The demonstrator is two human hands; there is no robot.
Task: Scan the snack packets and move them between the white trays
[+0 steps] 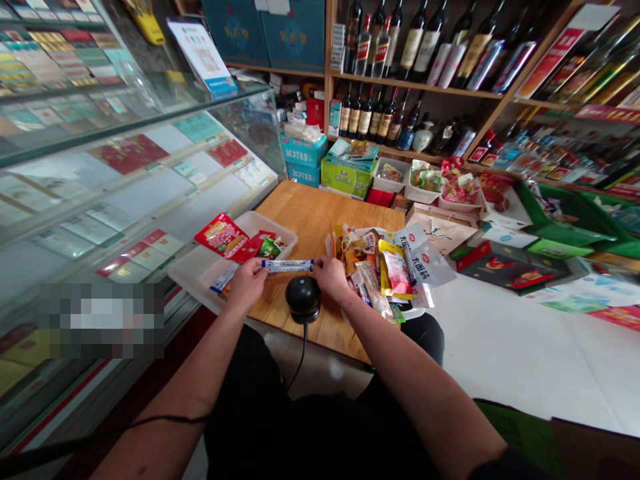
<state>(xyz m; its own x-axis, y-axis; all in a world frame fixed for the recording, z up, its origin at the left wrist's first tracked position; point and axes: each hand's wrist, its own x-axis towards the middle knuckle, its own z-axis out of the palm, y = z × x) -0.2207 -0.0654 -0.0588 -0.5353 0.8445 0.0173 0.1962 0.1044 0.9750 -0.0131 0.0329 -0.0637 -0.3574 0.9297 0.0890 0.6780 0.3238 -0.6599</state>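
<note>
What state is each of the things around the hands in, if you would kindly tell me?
Blue-and-white stick-shaped item, held lengthwise by both ends.
Left hand, pinching one end.
Right hand, pinching the other end.
Black device, resting on the wooden table, cable attached.
Left tray, holding several packets.
Right container, heaped with more packets.

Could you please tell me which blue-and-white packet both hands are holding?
The packet between the left hand and right hand, beyond the black corded device; another packet lies in the plastic tray.
</note>
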